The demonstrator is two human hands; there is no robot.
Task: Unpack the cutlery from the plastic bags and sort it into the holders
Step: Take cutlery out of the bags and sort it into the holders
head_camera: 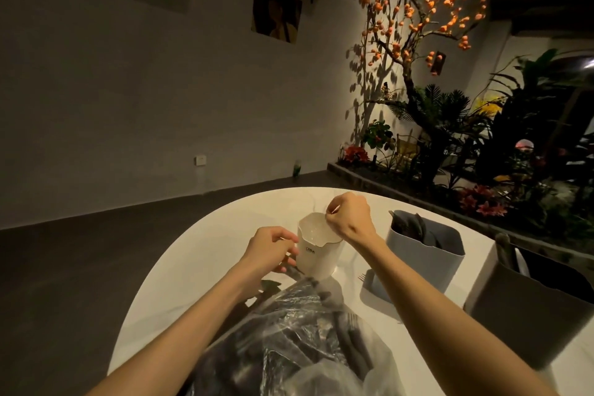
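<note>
A white holder (316, 255) with a wavy rim stands on the white round table (205, 254). My left hand (271, 249) curls around its left side. My right hand (348, 217) is over its rim with fingers curled, pinching something thin that I cannot make out. A clear plastic bag (289, 337) full of dark cutlery lies in front of me between my forearms. A grey-blue holder (424, 251) to the right holds dark cutlery. A dark grey holder (527, 309) stands at the far right.
A fork (362, 276) lies flat beside the grey-blue holder's base. Behind the table's right side runs a planter bed (418, 183) with plants and an orange-blossomed tree. Dark floor lies to the left.
</note>
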